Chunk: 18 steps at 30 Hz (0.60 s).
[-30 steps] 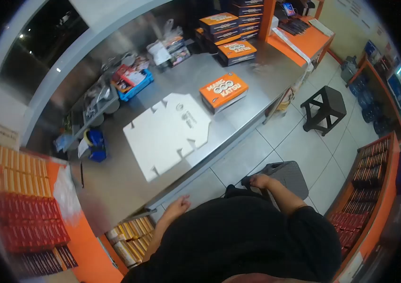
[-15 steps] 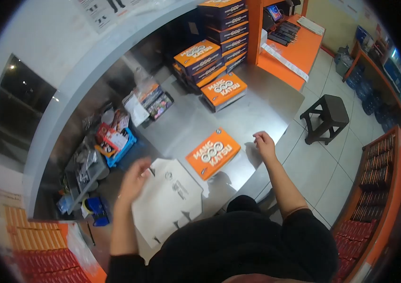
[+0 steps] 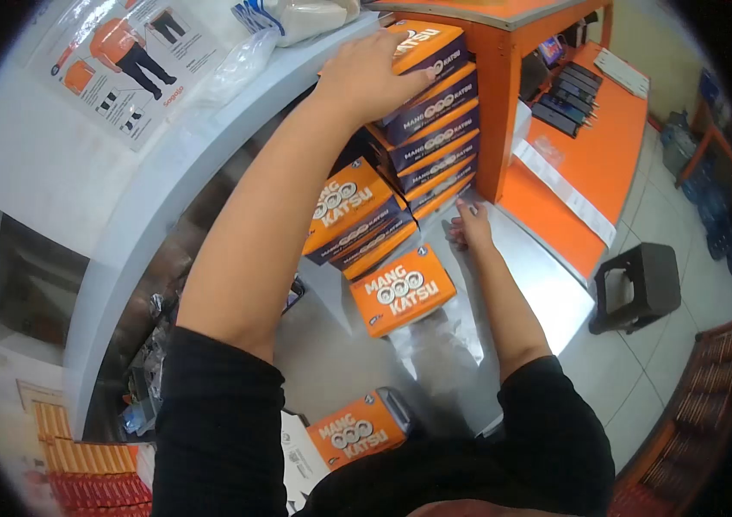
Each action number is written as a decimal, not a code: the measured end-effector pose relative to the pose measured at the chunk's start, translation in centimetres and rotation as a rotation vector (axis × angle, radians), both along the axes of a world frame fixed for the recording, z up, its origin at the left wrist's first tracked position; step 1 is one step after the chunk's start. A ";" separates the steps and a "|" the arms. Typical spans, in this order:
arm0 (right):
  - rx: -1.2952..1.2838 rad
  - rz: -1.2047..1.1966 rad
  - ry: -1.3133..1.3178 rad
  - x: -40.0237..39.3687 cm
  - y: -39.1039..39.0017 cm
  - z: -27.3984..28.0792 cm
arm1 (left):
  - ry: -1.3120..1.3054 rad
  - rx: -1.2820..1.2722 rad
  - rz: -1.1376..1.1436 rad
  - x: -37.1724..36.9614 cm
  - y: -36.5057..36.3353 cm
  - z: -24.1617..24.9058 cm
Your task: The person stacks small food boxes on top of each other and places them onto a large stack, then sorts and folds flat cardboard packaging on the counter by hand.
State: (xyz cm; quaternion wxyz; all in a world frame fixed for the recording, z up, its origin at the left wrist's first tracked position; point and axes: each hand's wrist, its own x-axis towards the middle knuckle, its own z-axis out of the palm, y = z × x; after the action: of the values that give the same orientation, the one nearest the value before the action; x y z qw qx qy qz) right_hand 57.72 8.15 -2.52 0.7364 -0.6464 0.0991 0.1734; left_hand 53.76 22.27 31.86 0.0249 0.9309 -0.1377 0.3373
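Observation:
My left hand (image 3: 367, 79) reaches up to the tall stack and grips the left end of its top cardboard box (image 3: 431, 50), thumb along the front. My right hand (image 3: 472, 226) is near the foot of that stack, fingers loosely bent and apart, holding nothing. Beneath the top box are several more orange and dark-blue boxes (image 3: 436, 146) printed "MANG KATSU". A shorter stack (image 3: 357, 202) stands to the left, partly behind my left forearm. One box (image 3: 404, 290) sits in front of the stacks. Close to my body lie another box (image 3: 353, 431) and a white flat carton (image 3: 299, 461), partly hidden.
The metal table (image 3: 314, 362) extends beneath the boxes. An orange counter (image 3: 581, 164) with several dark devices (image 3: 568, 99) adjoins at right. A dark stool (image 3: 639, 289) stands on the tiled floor. Plastic bags (image 3: 241, 65) rest on the ledge above.
My left hand has gone from the white flat carton up to the top of the tall stack. My right hand has moved forward to the stack's foot. The view has shifted toward the stacks.

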 end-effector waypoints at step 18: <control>-0.060 0.301 -0.159 3.9 1.7 -2.4 | 0.877 0.003 0.187 -8.2 -4.5 5.5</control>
State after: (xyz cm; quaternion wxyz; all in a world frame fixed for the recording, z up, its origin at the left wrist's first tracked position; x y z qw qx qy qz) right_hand 61.67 9.88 -4.96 0.6881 -0.6872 -0.0522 0.2272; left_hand 45.60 17.77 37.37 0.0491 0.9944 -0.0299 -0.0886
